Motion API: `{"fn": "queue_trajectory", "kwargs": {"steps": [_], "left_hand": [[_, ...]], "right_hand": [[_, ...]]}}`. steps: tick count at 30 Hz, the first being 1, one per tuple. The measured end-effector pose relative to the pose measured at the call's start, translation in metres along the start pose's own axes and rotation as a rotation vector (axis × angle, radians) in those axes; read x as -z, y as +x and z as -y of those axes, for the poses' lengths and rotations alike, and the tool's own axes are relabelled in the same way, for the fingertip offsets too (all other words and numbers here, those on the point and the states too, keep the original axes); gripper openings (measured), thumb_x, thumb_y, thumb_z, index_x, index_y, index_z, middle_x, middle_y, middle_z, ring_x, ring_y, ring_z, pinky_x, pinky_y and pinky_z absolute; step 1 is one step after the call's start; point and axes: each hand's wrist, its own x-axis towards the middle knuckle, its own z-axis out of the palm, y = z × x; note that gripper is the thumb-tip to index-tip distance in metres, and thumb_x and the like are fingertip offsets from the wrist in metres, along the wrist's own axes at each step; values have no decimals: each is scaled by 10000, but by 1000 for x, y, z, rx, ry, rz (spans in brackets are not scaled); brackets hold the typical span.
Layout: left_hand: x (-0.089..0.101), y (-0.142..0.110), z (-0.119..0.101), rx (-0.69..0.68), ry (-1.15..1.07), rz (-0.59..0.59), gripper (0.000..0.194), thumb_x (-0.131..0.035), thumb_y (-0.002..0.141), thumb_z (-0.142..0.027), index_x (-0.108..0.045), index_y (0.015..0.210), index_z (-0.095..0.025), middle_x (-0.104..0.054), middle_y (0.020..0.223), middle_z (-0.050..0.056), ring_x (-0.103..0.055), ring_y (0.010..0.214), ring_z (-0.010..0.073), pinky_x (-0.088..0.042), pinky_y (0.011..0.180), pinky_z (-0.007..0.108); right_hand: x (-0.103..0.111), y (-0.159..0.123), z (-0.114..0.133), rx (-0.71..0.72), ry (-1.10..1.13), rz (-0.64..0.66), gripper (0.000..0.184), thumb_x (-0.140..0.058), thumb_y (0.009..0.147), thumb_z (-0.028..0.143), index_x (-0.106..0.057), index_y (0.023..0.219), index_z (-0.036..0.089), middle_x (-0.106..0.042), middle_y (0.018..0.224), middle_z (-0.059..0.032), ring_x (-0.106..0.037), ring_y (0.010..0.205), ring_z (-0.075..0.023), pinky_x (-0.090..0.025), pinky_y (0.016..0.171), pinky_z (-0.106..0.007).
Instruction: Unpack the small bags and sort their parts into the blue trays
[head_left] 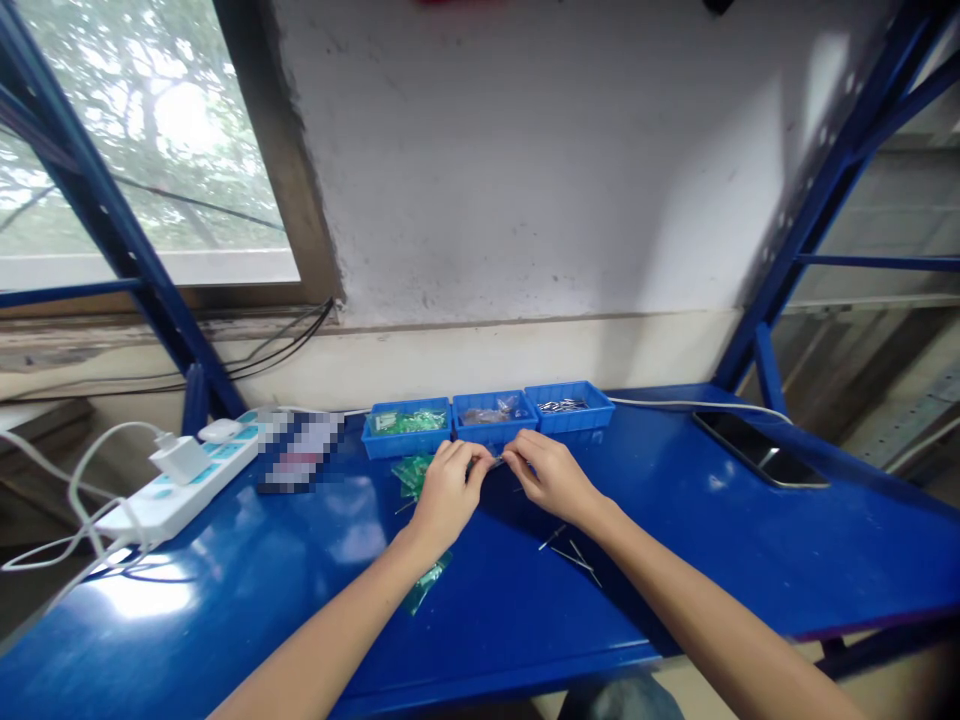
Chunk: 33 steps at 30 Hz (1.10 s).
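My left hand (451, 486) and my right hand (553, 474) meet fingertip to fingertip above the table, just in front of the blue bins. Both are closed in a pinch on a small thin metal piece (496, 461), mostly covered by the fingers, so its exact kind does not show. Beside my left hand lie small green plastic bags (409, 476). Another green plastic bag (429, 584) is partly behind my left forearm. Several thin metal rods (576, 557) rest on the table below my right hand.
Along the wall stand a blue bin (409, 444) with green bags, a blue bin (495, 433) with clear bags and a blue bin (577, 419) with metal pieces. A white power strip (169, 497) with cables and a blurred item (300, 452) are left; a phone (757, 449) lies right.
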Motion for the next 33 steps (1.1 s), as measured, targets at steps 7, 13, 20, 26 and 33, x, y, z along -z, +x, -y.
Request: {"fn": "queue_trajectory", "kwargs": {"steps": [7, 13, 20, 26, 33], "left_hand": [[1, 0, 1, 31, 5, 43, 289, -378, 928, -267, -581, 740, -182, -622, 744, 20, -528, 746, 176, -402, 718, 305], [-18, -8, -7, 73, -18, 252, 178, -506, 868, -324, -563, 971, -191, -621, 911, 41, -573, 875, 197, -439, 768, 308], [-43, -1, -26, -18, 291, 424, 114, -491, 862, -238, -581, 900, -178, -590, 977, 91, -530, 957, 259, -412, 811, 395], [-36, -8, -17, -1, 246, 374, 128, -427, 845, -108, -533, 799, -163, -586, 873, 100, -508, 924, 267, -384, 826, 445], [-18, 5, 9, 85, 62, 240, 197, -300, 895, -89, -445, 996, -175, -560, 898, 73, -541, 843, 180, -450, 764, 310]], "right_hand": [[4, -1, 3, 174, -140, -79, 104, -469, 893, 222, -558, 868, 177, -593, 741, -41, -529, 662, -142, -408, 630, -262], [32, -1, -34, 144, -310, -670, 83, -478, 870, 207, -554, 850, 181, -606, 680, -37, -532, 584, -137, -419, 608, -264], [34, -6, -75, -502, -406, -192, 273, -497, 848, 335, -597, 1049, 180, -622, 679, -28, -567, 578, -168, -373, 531, -257], [12, -4, -32, -290, 44, 49, 272, -430, 892, 366, -593, 1016, 186, -579, 627, 6, -541, 566, -142, -411, 583, -249], [-6, -4, -10, -123, 117, 83, 143, -481, 865, 231, -576, 966, 197, -582, 760, -25, -537, 673, -140, -414, 633, -244]]}}
